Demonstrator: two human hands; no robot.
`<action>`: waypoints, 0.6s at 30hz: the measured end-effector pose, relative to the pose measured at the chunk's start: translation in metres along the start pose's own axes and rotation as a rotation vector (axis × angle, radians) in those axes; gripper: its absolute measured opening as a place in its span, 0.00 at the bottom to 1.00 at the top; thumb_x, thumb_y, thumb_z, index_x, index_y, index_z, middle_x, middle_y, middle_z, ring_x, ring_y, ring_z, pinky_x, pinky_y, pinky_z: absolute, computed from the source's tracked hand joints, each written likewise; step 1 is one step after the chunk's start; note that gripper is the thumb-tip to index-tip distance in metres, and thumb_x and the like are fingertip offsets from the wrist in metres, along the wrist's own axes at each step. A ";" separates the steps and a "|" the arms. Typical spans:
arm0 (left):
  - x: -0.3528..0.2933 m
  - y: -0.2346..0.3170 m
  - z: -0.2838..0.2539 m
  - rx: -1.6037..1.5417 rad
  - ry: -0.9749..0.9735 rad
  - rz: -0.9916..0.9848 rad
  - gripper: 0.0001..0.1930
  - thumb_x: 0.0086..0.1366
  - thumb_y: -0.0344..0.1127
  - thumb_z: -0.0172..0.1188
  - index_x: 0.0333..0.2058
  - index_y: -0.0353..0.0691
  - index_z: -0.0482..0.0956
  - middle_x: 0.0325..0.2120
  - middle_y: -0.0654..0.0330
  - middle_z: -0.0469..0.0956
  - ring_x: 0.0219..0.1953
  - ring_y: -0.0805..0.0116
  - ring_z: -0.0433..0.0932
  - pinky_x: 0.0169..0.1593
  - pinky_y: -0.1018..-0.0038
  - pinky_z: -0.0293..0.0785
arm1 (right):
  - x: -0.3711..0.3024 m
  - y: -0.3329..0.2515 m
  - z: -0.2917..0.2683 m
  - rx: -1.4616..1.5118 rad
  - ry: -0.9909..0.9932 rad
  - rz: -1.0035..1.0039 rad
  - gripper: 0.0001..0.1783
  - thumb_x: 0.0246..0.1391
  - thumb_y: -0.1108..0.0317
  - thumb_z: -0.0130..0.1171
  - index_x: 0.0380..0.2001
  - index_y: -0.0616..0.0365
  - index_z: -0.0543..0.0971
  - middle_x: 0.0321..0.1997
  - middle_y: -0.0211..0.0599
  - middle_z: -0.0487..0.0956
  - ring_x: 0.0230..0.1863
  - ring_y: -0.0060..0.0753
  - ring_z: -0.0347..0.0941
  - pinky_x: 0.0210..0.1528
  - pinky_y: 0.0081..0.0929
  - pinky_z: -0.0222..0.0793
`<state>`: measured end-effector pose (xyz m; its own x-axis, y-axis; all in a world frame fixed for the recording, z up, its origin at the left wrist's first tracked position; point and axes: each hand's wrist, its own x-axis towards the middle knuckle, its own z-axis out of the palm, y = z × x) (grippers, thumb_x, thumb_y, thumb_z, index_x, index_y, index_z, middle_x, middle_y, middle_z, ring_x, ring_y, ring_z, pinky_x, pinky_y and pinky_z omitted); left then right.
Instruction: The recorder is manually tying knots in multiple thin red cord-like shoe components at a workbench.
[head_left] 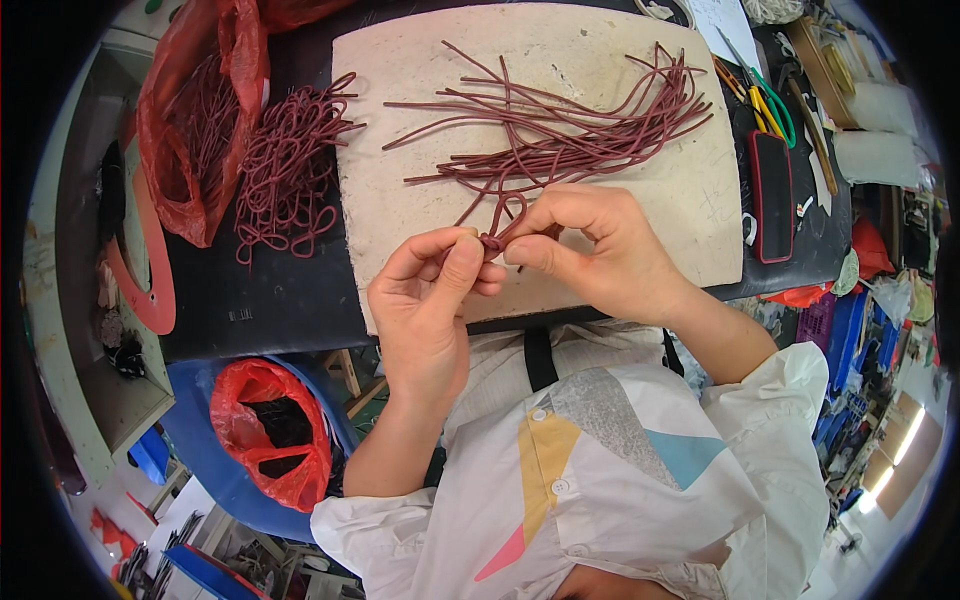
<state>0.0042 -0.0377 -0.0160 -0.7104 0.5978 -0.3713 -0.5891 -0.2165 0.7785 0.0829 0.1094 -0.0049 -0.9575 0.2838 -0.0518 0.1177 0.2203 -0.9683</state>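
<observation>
Between my two hands, above the near part of a pale board [420, 60], is a dark red cord [492, 242] worked into a small knot with loops. My left hand [430, 280] pinches the knot's left side between thumb and fingers. From the right, my right hand [595, 245] grips the same cord with thumb and forefinger, beside a loop that stands up from the knot. Just beyond my hands, a loose bundle of dark red cords [600, 135] lies spread on the board. Part of the knot is hidden by my fingertips.
Left of the board lies a pile of looped, knotted cords [290, 160], beside a red plastic bag [165, 130] holding more cords. Scissors with green handles [785, 115], yellow-handled pliers [765, 110] and a phone [770, 195] are on the right. A blue chair [195, 400] bears another red bag [235, 390].
</observation>
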 end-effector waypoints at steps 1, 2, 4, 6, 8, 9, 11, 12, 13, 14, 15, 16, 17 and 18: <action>0.000 -0.001 0.000 -0.014 -0.002 -0.007 0.06 0.58 0.28 0.56 0.34 0.33 0.74 0.27 0.58 0.76 0.25 0.73 0.75 0.29 0.82 0.71 | 0.000 0.002 0.002 -0.006 0.012 -0.017 0.06 0.45 0.70 0.59 0.25 0.62 0.77 0.24 0.32 0.75 0.28 0.22 0.70 0.32 0.19 0.63; 0.000 -0.001 -0.001 -0.027 -0.003 -0.013 0.06 0.58 0.28 0.56 0.33 0.33 0.73 0.27 0.58 0.76 0.26 0.73 0.75 0.29 0.82 0.71 | 0.000 0.003 0.002 -0.012 0.023 -0.034 0.06 0.45 0.70 0.59 0.25 0.62 0.77 0.23 0.32 0.75 0.27 0.22 0.70 0.31 0.19 0.63; 0.000 -0.001 0.000 -0.011 0.003 0.018 0.06 0.58 0.28 0.56 0.33 0.34 0.73 0.27 0.58 0.76 0.27 0.73 0.74 0.30 0.81 0.70 | 0.000 0.000 0.002 -0.020 0.023 -0.025 0.05 0.45 0.71 0.58 0.25 0.62 0.77 0.23 0.33 0.75 0.27 0.23 0.69 0.31 0.20 0.63; 0.001 -0.002 0.003 0.052 0.016 0.092 0.06 0.58 0.28 0.55 0.33 0.34 0.73 0.28 0.59 0.75 0.28 0.74 0.74 0.32 0.80 0.70 | 0.000 -0.001 0.002 -0.037 0.025 -0.034 0.05 0.45 0.72 0.58 0.25 0.62 0.76 0.23 0.35 0.74 0.27 0.27 0.69 0.30 0.22 0.63; 0.001 -0.004 0.000 0.170 0.028 0.131 0.05 0.59 0.28 0.54 0.33 0.34 0.72 0.28 0.60 0.75 0.29 0.74 0.73 0.34 0.79 0.69 | 0.000 0.000 0.003 -0.062 0.031 -0.061 0.05 0.45 0.72 0.56 0.24 0.63 0.75 0.23 0.38 0.73 0.26 0.32 0.69 0.29 0.24 0.64; 0.001 -0.005 -0.001 0.230 0.035 0.149 0.05 0.59 0.28 0.54 0.33 0.34 0.72 0.28 0.60 0.74 0.29 0.75 0.72 0.35 0.79 0.69 | 0.000 0.001 0.004 -0.073 0.029 -0.087 0.05 0.45 0.72 0.56 0.23 0.63 0.74 0.22 0.39 0.72 0.26 0.33 0.68 0.28 0.25 0.64; 0.000 -0.006 0.000 0.173 0.031 0.192 0.05 0.60 0.28 0.53 0.33 0.34 0.71 0.28 0.61 0.74 0.29 0.76 0.71 0.36 0.80 0.68 | 0.000 0.002 0.006 -0.096 0.025 -0.139 0.05 0.45 0.73 0.56 0.23 0.64 0.73 0.22 0.39 0.70 0.25 0.35 0.67 0.27 0.26 0.63; 0.000 -0.006 0.001 0.144 0.030 0.213 0.04 0.60 0.28 0.52 0.33 0.34 0.71 0.29 0.61 0.73 0.29 0.76 0.71 0.36 0.80 0.68 | 0.000 0.001 0.007 -0.098 0.030 -0.139 0.05 0.45 0.73 0.56 0.22 0.64 0.72 0.21 0.39 0.70 0.25 0.36 0.67 0.27 0.26 0.63; 0.000 -0.007 0.002 0.122 0.033 0.212 0.04 0.60 0.28 0.52 0.33 0.34 0.70 0.29 0.62 0.73 0.30 0.77 0.71 0.37 0.80 0.68 | 0.000 -0.002 0.008 -0.100 0.034 -0.139 0.06 0.44 0.72 0.56 0.22 0.63 0.72 0.21 0.39 0.70 0.24 0.36 0.67 0.27 0.27 0.62; 0.001 -0.007 0.003 0.101 0.037 0.211 0.04 0.61 0.28 0.52 0.33 0.34 0.70 0.28 0.62 0.73 0.30 0.77 0.71 0.37 0.80 0.68 | 0.000 -0.004 0.008 -0.102 0.038 -0.139 0.06 0.44 0.72 0.56 0.22 0.63 0.71 0.21 0.39 0.69 0.24 0.37 0.66 0.26 0.27 0.62; 0.001 -0.007 0.003 0.079 0.040 0.210 0.04 0.61 0.28 0.51 0.32 0.34 0.69 0.28 0.62 0.72 0.30 0.77 0.71 0.37 0.80 0.68 | 0.000 -0.004 0.007 -0.110 0.034 -0.144 0.06 0.44 0.72 0.56 0.22 0.63 0.71 0.21 0.39 0.69 0.24 0.37 0.66 0.26 0.28 0.62; 0.002 -0.007 0.003 0.114 0.044 0.229 0.04 0.61 0.29 0.51 0.32 0.35 0.69 0.28 0.62 0.72 0.30 0.77 0.71 0.37 0.79 0.68 | 0.001 -0.005 0.007 -0.118 0.029 -0.149 0.06 0.44 0.72 0.56 0.22 0.63 0.71 0.21 0.39 0.69 0.24 0.38 0.66 0.26 0.28 0.62; 0.002 -0.008 0.002 0.149 0.048 0.247 0.04 0.61 0.29 0.51 0.32 0.35 0.69 0.28 0.62 0.72 0.30 0.77 0.71 0.37 0.79 0.69 | 0.001 -0.005 0.006 -0.126 0.024 -0.154 0.06 0.44 0.72 0.56 0.22 0.63 0.71 0.21 0.39 0.69 0.24 0.38 0.66 0.26 0.28 0.61; 0.003 -0.008 0.002 0.184 0.053 0.265 0.04 0.61 0.29 0.51 0.32 0.35 0.69 0.28 0.62 0.72 0.30 0.77 0.71 0.37 0.79 0.69 | 0.001 -0.005 0.007 -0.139 0.025 -0.159 0.06 0.44 0.73 0.56 0.22 0.62 0.70 0.21 0.39 0.68 0.24 0.38 0.65 0.25 0.29 0.61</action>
<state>0.0076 -0.0330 -0.0226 -0.8514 0.4976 -0.1659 -0.3054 -0.2131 0.9281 0.0796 0.1022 -0.0018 -0.9603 0.2580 0.1063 0.0029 0.3903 -0.9207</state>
